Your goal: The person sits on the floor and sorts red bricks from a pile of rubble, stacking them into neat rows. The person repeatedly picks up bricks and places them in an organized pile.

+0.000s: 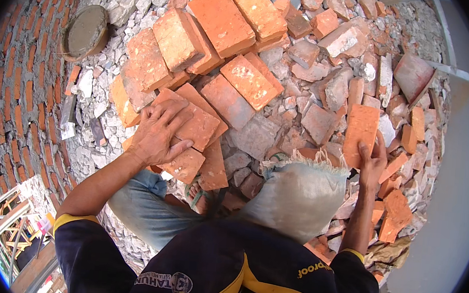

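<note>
My right hand (375,159) grips an orange brick (362,130) by its near end, thumb on the face, and holds it up over the rubble on the right. On the left, my left hand (160,131) is closed over the end of another orange brick (198,125), its fingers across the top and its thumb along the near side. That brick lies on a loose stack, with a further brick (185,165) just below the thumb and one more (216,167) slanting beside it. My left fingertips are partly hidden by the hand's own bend.
Several whole bricks (221,22) are piled ahead. Broken brick and concrete rubble (329,88) spreads all around. A round basin of grey mortar (86,32) stands at the far left beside a brick wall (19,88). A pale smooth surface (454,182) borders the right.
</note>
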`<state>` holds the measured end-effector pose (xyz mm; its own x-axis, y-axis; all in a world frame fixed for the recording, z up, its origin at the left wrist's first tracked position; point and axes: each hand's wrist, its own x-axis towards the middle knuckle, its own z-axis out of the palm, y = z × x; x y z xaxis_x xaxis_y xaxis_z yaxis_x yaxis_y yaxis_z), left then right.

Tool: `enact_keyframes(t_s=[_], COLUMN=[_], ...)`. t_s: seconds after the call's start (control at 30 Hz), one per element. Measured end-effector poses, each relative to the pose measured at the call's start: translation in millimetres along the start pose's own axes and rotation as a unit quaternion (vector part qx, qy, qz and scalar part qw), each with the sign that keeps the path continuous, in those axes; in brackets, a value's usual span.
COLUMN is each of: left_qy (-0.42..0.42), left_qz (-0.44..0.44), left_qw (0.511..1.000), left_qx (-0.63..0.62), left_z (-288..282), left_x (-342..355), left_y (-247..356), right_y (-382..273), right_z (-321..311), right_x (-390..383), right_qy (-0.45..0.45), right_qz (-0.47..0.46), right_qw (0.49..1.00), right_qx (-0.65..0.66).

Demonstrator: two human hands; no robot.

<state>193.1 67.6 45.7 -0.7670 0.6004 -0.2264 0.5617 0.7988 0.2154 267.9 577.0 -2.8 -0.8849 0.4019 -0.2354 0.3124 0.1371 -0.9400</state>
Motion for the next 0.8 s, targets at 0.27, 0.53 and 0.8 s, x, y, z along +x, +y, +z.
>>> enact_keyframes(t_s=[0.27,0.53,0.8], left_qy=[0.012,0.007,0.013], left_qz=[0.002,0.019,0.040], left_qw=[1.000,1.000,0.999], left_qx=[0.021,0.001,0.018], left_z=[4.0,3.8,4.3], left_x=[-3.2,3.5,6.6], left_y=[-0.3,3.7,6.4], right_y=[-20.5,18.5,110.2], right_z=[226.5,183.5,-125.8], right_x=[26.6,29.3,46.3], right_qy=[-0.359,-0.190,0.391], right_qz=[-0.120,-0.241,0.084], right_qw=[0.913,0.925,0.713], right_qx=[-0.154,-0.223,-0.575])
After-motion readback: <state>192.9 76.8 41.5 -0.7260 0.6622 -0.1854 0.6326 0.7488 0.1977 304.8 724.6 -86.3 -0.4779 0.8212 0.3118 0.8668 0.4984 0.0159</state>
